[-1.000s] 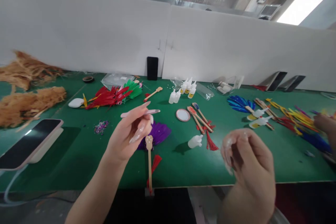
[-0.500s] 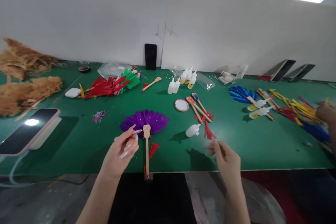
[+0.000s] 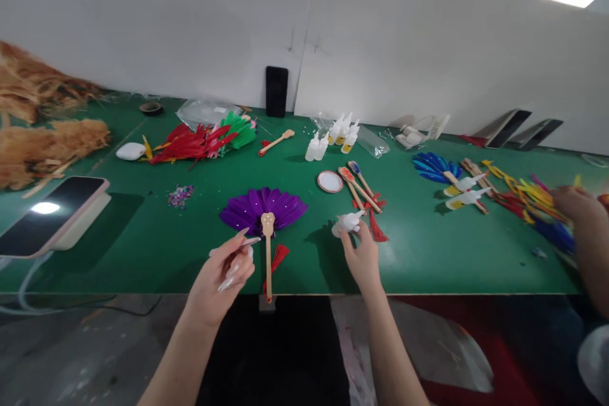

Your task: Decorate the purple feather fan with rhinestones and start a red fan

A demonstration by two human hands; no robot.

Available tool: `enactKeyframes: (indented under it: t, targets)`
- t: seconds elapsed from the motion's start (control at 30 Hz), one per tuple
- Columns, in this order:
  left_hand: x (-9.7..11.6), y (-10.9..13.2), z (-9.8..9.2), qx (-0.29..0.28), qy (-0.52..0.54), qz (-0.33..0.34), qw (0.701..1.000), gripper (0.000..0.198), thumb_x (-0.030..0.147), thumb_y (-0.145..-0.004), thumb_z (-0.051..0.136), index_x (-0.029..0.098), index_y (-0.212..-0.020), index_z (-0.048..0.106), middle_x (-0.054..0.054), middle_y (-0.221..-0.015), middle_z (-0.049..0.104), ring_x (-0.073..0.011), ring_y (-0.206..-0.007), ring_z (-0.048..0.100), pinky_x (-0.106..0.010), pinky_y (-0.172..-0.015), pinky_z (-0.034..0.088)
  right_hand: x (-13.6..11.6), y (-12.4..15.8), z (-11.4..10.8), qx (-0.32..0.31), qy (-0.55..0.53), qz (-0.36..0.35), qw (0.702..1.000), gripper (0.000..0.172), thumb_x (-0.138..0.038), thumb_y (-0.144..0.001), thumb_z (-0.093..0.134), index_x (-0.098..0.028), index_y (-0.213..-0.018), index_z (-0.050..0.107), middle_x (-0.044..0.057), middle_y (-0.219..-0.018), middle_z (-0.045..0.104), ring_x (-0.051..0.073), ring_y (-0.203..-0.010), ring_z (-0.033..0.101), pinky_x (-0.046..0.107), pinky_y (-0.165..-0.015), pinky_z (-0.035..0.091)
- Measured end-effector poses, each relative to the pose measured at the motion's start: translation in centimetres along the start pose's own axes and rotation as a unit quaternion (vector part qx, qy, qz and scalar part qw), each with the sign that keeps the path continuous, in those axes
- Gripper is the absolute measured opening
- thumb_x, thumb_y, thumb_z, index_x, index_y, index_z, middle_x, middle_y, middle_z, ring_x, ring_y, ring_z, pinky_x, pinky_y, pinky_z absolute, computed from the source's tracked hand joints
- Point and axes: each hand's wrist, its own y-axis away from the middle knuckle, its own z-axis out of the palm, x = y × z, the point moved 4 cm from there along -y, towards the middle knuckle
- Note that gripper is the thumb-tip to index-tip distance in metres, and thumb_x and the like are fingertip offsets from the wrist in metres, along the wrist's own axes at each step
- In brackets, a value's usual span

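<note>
My left hand (image 3: 226, 273) is closed in a pinch around a slim pen-like tool (image 3: 249, 242), its tip pointing at the handle of a feather fan. That fan has purple feathers (image 3: 264, 206), small pale dots, a wooden handle (image 3: 268, 254) and a red tassel (image 3: 280, 256). It lies flat near the table's front edge. To its right, my right hand (image 3: 361, 252) has its fingers around a white squeeze bottle (image 3: 347, 223) with a narrow nozzle. The bottle leans over to the right; whether it touches the table I cannot tell.
Beyond the bottle lie a white dish (image 3: 330, 181) and painted wooden handles (image 3: 354, 185) with red tassels. White bottles (image 3: 318, 147) stand farther back. Sequins (image 3: 181, 196) lie left of the fan; red feathers (image 3: 190, 144) lie behind. At the right, another person's hand (image 3: 573, 203) touches coloured feathers.
My right hand has moved left and forward from the tassels and closed on the white bottle, which was standing by itself. My left hand stays at the fan with its tool.
</note>
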Motion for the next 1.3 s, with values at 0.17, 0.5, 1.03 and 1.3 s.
enactKeyframes:
  t: [0.17, 0.5, 1.03, 1.3]
  targets:
    - [-1.1, 0.5, 0.4, -0.007, 0.027, -0.013, 1.0, 0.036, 0.017, -0.09, 0.052, 0.009, -0.055, 0.055, 0.006, -0.035, 0.033, -0.0002, -0.029, 0.031, -0.013, -0.035, 0.029, -4.2, 0.9, -1.2, -0.08, -0.157, -0.025, 0.984, 0.023, -0.04, -0.092, 0.045, -0.019, -0.095, 0.055, 0.002, -0.073, 0.065, 0.016, -0.066, 0.064, 0.031, -0.065, 0.053]
    - [-0.8, -0.5, 3.4, -0.17, 0.224, -0.077, 0.956, 0.029, 0.011, -0.093, 0.042, 0.009, -0.066, 0.054, 0.008, -0.037, 0.034, -0.0005, -0.028, 0.038, -0.012, -0.032, 0.027, -15.5, -2.3, -3.4, -0.148, -0.187, -0.148, 0.96, 0.029, -0.028, -0.067, 0.081, -0.024, -0.091, 0.065, 0.002, -0.094, 0.068, 0.019, -0.09, 0.065, 0.027, -0.063, 0.054]
    - [-3.2, 0.9, 4.0, -0.191, 0.258, -0.105, 0.941, 0.036, 0.013, -0.093, 0.039, 0.005, -0.063, 0.057, 0.01, -0.036, 0.027, -0.0008, -0.027, 0.035, -0.013, -0.031, 0.025, -20.7, -2.4, -3.2, -0.062, -0.345, -0.267, 0.898, 0.024, -0.03, -0.093, 0.052, -0.021, -0.077, 0.068, 0.0, -0.071, 0.062, 0.014, -0.07, 0.062, 0.031, -0.069, 0.053]
    - [-1.1, -4.8, 7.3, -0.087, 0.223, 0.062, 0.969, 0.041, 0.018, -0.1, 0.031, 0.011, -0.066, 0.054, 0.007, -0.043, 0.04, 0.0009, -0.029, 0.031, -0.013, -0.033, 0.024, -9.5, -10.0, 1.8, 0.368, -0.293, -0.074, 0.879, 0.038, -0.046, -0.096, 0.026, -0.023, -0.077, 0.05, -0.002, -0.066, 0.046, 0.014, -0.059, 0.059, 0.032, -0.058, 0.055]
